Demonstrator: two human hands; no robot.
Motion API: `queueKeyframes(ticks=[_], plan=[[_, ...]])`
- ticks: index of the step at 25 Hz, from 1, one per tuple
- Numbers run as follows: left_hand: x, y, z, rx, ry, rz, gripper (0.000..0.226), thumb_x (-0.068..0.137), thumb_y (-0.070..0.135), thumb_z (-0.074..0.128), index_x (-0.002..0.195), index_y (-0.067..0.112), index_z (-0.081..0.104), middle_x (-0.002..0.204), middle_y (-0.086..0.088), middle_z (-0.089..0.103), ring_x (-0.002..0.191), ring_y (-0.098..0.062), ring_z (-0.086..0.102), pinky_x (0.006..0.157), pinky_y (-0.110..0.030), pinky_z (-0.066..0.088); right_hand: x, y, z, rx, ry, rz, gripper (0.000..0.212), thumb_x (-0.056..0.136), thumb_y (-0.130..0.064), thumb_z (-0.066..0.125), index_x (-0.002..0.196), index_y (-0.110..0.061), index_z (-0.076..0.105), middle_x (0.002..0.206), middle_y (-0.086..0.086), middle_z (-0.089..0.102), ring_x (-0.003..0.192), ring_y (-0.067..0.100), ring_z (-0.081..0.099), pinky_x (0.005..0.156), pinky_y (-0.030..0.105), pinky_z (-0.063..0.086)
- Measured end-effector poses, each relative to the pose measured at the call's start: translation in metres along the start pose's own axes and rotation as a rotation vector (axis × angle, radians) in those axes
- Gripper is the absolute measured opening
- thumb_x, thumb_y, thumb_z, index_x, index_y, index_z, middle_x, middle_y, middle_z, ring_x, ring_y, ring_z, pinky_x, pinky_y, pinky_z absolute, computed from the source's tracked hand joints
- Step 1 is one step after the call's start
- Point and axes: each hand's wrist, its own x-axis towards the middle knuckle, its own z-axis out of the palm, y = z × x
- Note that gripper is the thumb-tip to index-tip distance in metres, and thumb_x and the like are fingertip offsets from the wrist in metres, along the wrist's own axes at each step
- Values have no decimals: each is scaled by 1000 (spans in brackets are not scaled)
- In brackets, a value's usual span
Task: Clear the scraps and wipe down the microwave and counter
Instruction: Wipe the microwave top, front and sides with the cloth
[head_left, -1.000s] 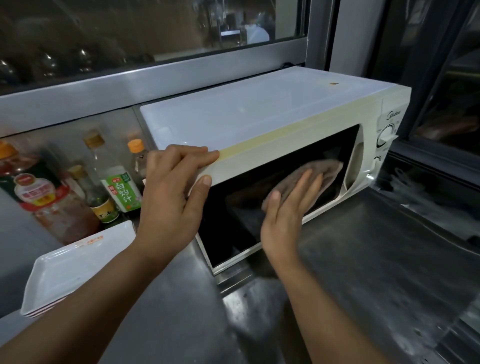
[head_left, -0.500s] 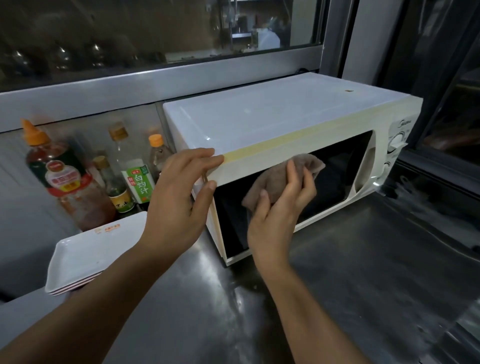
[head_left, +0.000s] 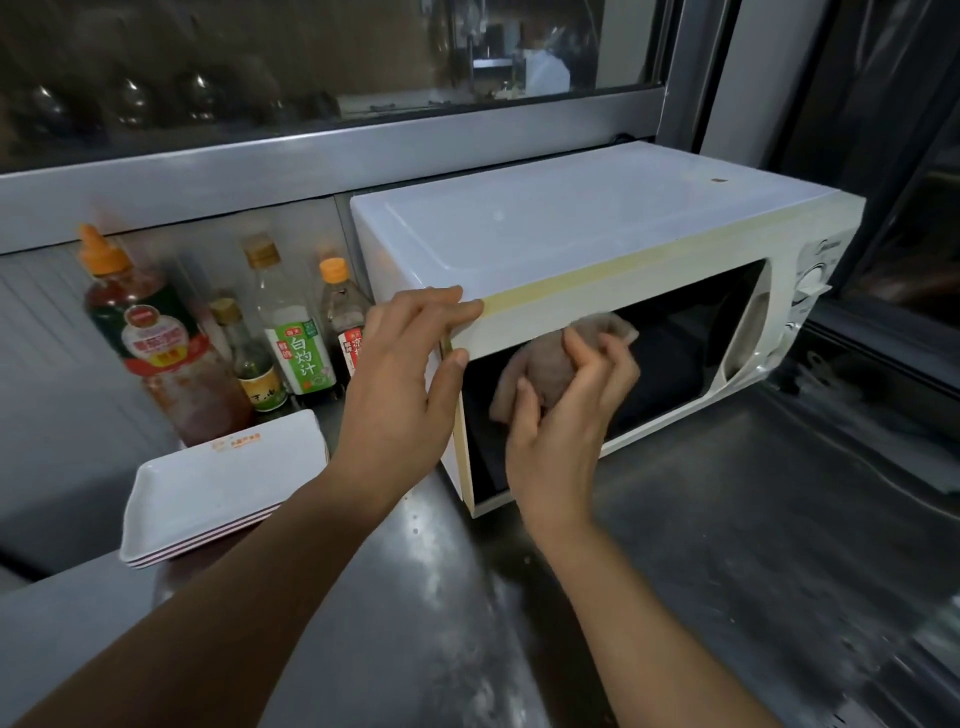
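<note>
- The cloth (head_left: 545, 371) sits against the upper left part of the microwave's dark door glass; a second ago I had it spread flat under my palm further right on the glass, and now it is bunched into a wad.
- My right hand (head_left: 563, 421) has gone from flat fingers pressing the cloth to fingers and thumb curled round it, gripping it.
- My left hand (head_left: 402, 384) is where it was, on the top left front corner of the microwave (head_left: 545, 234), fingers straight along the top edge and thumb on the front face, bracing and gripping nothing.
- I read this as one wiping pass across the door finished and the cloth gathered for the next stroke or a fresh side.
- The counter (head_left: 727, 519) in front looks streaked and wet, so I judge that part of the job not yet done.
- Left of the microwave stand sauce bottles (head_left: 296, 332), with stacked white trays (head_left: 223, 483) in front of them.
</note>
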Motion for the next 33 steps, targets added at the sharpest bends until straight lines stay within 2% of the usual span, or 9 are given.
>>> queueKeyframes(ticks=[2, 5, 11, 13, 19, 23, 28, 31, 33], plan=[[1, 1, 0, 9, -6, 4, 35, 88, 10, 51, 121, 15, 60, 125, -3, 55, 119, -19, 46, 98, -3, 22, 3, -10, 4, 42, 67, -39, 44, 81, -1, 63, 121, 1, 44, 135, 15, 30, 130, 18, 34, 106, 16, 34], [1, -2, 1, 5, -4, 14, 34, 89, 9, 51, 122, 14, 60, 124, -4, 55, 119, -21, 47, 98, -4, 24, -39, 22, 15, -30, -35, -8, 37, 82, -1, 61, 114, 6, 45, 138, 17, 25, 125, -1, 29, 105, 8, 28], [-1, -1, 3, -10, 7, -7, 34, 90, 7, 50, 122, 14, 60, 125, -5, 55, 121, -20, 45, 97, -2, 23, -80, 56, 11, -206, -248, 115, 29, 79, 3, 62, 96, -8, 42, 128, 13, 29, 115, 23, 43, 98, 26, 42], [-1, 1, 2, -14, 14, -10, 34, 89, 7, 50, 122, 14, 60, 125, -5, 55, 121, -21, 46, 97, -1, 23, -66, 40, 8, -139, -202, 144, 25, 82, 0, 62, 98, -6, 43, 127, 12, 29, 112, 22, 47, 99, 24, 42], [-2, -2, 6, -25, 39, 13, 34, 90, 5, 50, 122, 12, 59, 124, -7, 56, 119, -22, 46, 97, -4, 24, -85, 25, 31, 19, -78, 243, 28, 87, -3, 55, 112, 2, 42, 138, 8, 22, 119, 9, 36, 93, -2, 30], [-2, -2, 9, -36, 61, 19, 33, 90, 4, 49, 121, 10, 60, 122, -8, 56, 119, -24, 47, 98, -8, 27, -103, 46, 33, 45, -86, 306, 26, 88, -4, 52, 112, -5, 43, 135, -5, 19, 117, 13, 38, 94, 8, 37], [-1, 3, 3, 12, 28, 13, 35, 88, 4, 50, 121, 10, 60, 122, -6, 57, 119, -22, 47, 98, -7, 27, -75, 73, 25, -11, 30, 414, 40, 82, 10, 53, 119, -4, 43, 137, 12, 22, 121, 26, 42, 105, 26, 37], [1, 5, 0, 42, 35, 16, 34, 86, 7, 52, 118, 11, 62, 121, -3, 57, 119, -19, 47, 99, -11, 28, -45, 87, 11, -6, 57, 534, 34, 86, 9, 51, 119, 2, 43, 136, 19, 26, 113, 20, 43, 93, 8, 30], [4, 12, 2, 37, 107, -1, 31, 84, 10, 52, 113, 11, 64, 118, 1, 54, 116, -14, 46, 97, -12, 29, -25, 98, 0, -18, 83, 561, 33, 87, 10, 49, 119, 4, 44, 136, 20, 28, 113, 18, 45, 90, 5, 28]])
